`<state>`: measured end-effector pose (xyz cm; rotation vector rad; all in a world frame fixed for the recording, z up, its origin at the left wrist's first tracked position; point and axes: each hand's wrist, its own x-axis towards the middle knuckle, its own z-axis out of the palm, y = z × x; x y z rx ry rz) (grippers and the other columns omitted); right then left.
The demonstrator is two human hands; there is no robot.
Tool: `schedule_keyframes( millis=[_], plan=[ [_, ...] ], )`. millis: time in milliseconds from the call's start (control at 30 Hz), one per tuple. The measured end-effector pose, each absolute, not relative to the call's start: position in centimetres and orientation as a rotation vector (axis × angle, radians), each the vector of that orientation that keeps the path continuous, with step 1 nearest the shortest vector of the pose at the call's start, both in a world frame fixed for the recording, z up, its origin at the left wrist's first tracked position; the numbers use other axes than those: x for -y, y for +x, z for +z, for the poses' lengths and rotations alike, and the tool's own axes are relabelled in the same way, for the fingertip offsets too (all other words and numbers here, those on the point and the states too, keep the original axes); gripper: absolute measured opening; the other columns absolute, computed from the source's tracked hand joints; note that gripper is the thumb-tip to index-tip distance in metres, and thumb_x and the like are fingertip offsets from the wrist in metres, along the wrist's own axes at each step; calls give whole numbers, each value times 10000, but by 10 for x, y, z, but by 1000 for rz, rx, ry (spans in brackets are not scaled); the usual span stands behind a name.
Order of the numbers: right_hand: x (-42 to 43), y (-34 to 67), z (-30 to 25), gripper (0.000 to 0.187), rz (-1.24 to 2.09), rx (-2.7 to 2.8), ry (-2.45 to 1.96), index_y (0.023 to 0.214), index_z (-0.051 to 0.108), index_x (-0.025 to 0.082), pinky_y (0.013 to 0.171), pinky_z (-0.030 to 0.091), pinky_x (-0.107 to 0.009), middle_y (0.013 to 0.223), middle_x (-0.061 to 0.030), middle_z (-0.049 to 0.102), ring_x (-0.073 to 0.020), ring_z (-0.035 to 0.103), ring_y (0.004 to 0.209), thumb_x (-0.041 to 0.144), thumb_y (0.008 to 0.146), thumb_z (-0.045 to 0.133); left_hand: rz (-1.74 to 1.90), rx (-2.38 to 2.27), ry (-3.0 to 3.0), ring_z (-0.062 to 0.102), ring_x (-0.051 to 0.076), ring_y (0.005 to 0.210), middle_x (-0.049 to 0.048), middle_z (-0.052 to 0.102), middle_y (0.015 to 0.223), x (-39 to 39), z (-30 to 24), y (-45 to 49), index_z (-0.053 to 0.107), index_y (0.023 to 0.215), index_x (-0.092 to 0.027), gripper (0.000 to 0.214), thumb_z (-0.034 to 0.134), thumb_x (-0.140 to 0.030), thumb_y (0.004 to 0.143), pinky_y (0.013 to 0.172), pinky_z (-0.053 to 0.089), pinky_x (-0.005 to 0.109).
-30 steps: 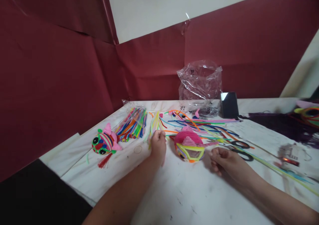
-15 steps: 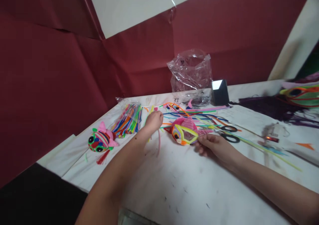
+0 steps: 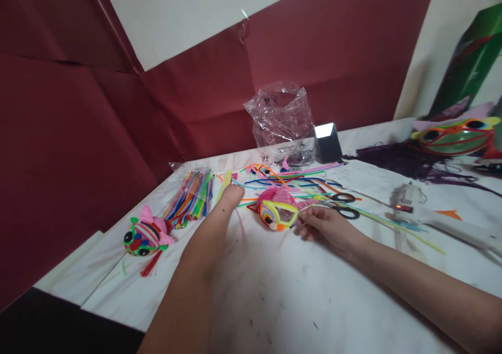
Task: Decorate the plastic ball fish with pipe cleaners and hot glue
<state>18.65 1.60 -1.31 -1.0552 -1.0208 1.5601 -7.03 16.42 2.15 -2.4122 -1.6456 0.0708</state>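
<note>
A round fish-like craft [image 3: 277, 215] of pink, yellow and orange pipe cleaners, with a clear middle and a dark eye, sits upright on the white table. The thumb and fingers of my right hand [image 3: 323, 227] pinch its right edge. To its left, my left hand [image 3: 234, 194] reaches over the loose pipe cleaners [image 3: 226, 182]; its fingers point away and are hidden behind the hand. A pink pipe cleaner [image 3: 241, 226] lies just right of that hand. Black-handled scissors [image 3: 345, 213] rest beyond my right hand.
A second colourful craft [image 3: 145, 236] with a red tassel lies at left beside a bag of pipe cleaners [image 3: 194, 197]. Behind are a clear plastic bag [image 3: 282, 121] and a dark box [image 3: 328, 144]. A glue gun [image 3: 410, 205], purple threads [image 3: 396, 155] and another craft [image 3: 455, 137] occupy the right.
The view has swung to the right, bringing more of the green object and the right-hand craft into sight. My right hand stays at the fish's edge; my left hand remains over the pipe cleaners.
</note>
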Motion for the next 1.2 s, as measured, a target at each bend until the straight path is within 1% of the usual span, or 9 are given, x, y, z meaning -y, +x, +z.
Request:
schedule_keyframes(
  millis=[167,333,500,567,633,800,933,1033,1200],
  plan=[
    [-15,189,-12,304,1583,1178,-1044,668,605,152,432,456,-193,585,-27,675,-93,591,466,399,688,782,-508,1847,-2269,612,213,1025,97,603,1189,-151,50,-80,571,1180,-159,326,560,-344,913,871,533,428],
    [-6,188,-1,377,1574,1552,-981,660,562,172,388,378,-208,503,20,601,-79,477,386,520,720,694,-1160,1854,-2037,637,169,919,104,661,990,-84,104,-85,566,1050,-135,279,315,-213,953,810,509,301],
    [30,174,37,254,863,1630,-936,755,618,193,629,464,-272,753,-36,669,-153,592,693,433,832,586,-2122,1804,-2604,521,105,540,-20,604,584,27,105,-66,602,756,-178,120,642,-289,768,575,427,227],
    [48,166,50,198,798,1715,-853,854,635,205,756,478,-298,871,-50,685,-179,617,832,392,851,572,-2227,1854,-2691,534,105,564,-16,618,597,55,89,-47,621,750,-176,117,680,-277,748,591,428,229],
    [61,159,57,198,915,1776,-818,878,616,210,714,486,-287,826,-33,666,-167,615,767,398,859,555,-2360,1814,-2738,547,111,582,-18,613,594,65,73,-27,621,744,-178,126,677,-291,750,612,443,240],
    [52,173,38,303,772,1839,-1028,660,534,214,557,397,-260,606,10,541,-141,505,571,423,870,467,-1940,1449,-2833,631,204,938,78,689,925,28,57,0,655,811,-180,114,655,-279,756,905,475,363],
    [28,202,12,310,541,1879,-1270,738,631,199,616,421,-299,676,-43,628,-191,571,651,371,884,418,-1209,1361,-2981,360,317,1382,139,463,1448,-21,56,4,585,1234,-203,687,802,-260,584,1152,269,482],
    [19,209,4,294,410,1957,-1331,853,685,182,707,457,-314,854,-94,699,-218,632,785,292,903,417,-797,1367,-3051,259,337,1441,136,349,1534,-44,48,3,466,1374,-229,894,816,-239,553,1173,224,518],
    [16,192,14,263,182,2161,-1359,962,702,175,749,457,-274,1015,-108,713,-214,653,920,215,930,443,-974,1365,-3027,314,314,1419,112,364,1520,-54,33,-8,419,1401,-251,898,815,-256,595,1161,276,473]
  ],
)
